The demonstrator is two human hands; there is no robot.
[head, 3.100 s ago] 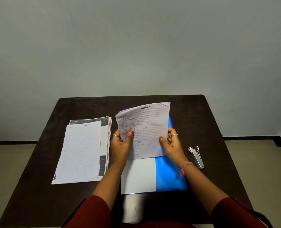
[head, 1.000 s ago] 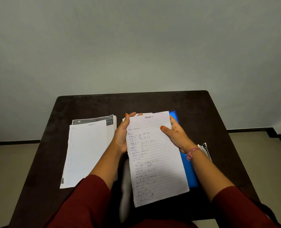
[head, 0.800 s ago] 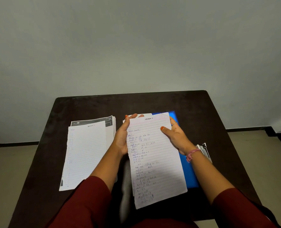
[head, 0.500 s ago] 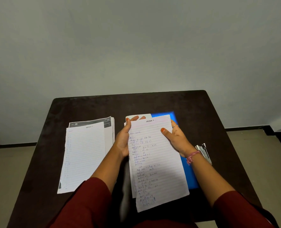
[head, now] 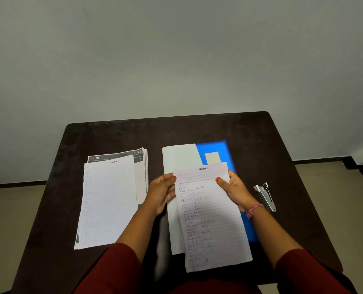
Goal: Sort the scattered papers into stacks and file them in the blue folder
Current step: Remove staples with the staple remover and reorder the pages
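Blue plastic shows at centre right of the frame, where the blue folder (head: 229,153) lies flat on the dark surface (head: 197,130), a white sheet (head: 180,158) covering its left part. Over both, a handwritten lined page (head: 210,219) headed "SECTION 3" is held by its upper edges: the left hand (head: 161,194) pinches the page's left edge with thumb on top, and the right hand (head: 235,192) grips the right edge, thumb laid across the paper and fingers curled behind. The page's lower end reaches past the near edge of the surface. At centre left sits a stack of papers (head: 112,200), a lined sheet topmost, printed pages showing beneath along its top and right side. A metal stapler (head: 265,197) lies just right of the folder, near the right wrist, which wears a pink band. Dark red sleeves fill the lower frame
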